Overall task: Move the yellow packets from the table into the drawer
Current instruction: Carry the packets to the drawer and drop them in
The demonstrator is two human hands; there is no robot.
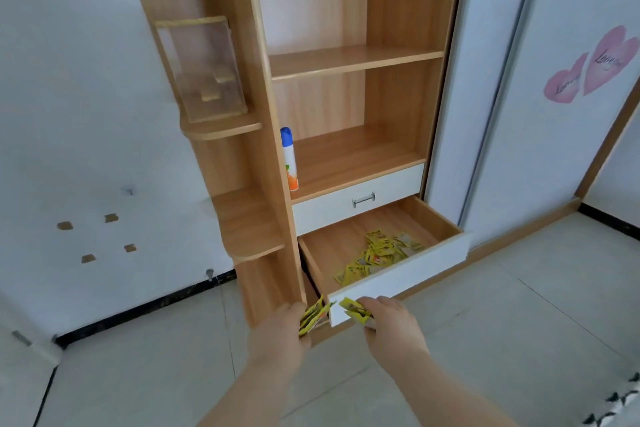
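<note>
The lower drawer (408, 274) of a wooden cabinet stands pulled out, white front towards me. Several yellow packets (377, 253) lie scattered on its wooden bottom. My left hand (277, 329) grips a bunch of yellow packets (313, 315) just left of the drawer's front corner. My right hand (391, 322) holds more yellow packets (356, 310) against the lower edge of the drawer front. Both hands are below and in front of the drawer. No table is in view.
Above the open drawer is a shut white drawer with a metal handle (363, 199). A spray can (290, 159) stands on the shelf above. A clear box (204, 69) sits on a side shelf. Sliding white doors (519, 80) are to the right; the floor is tiled.
</note>
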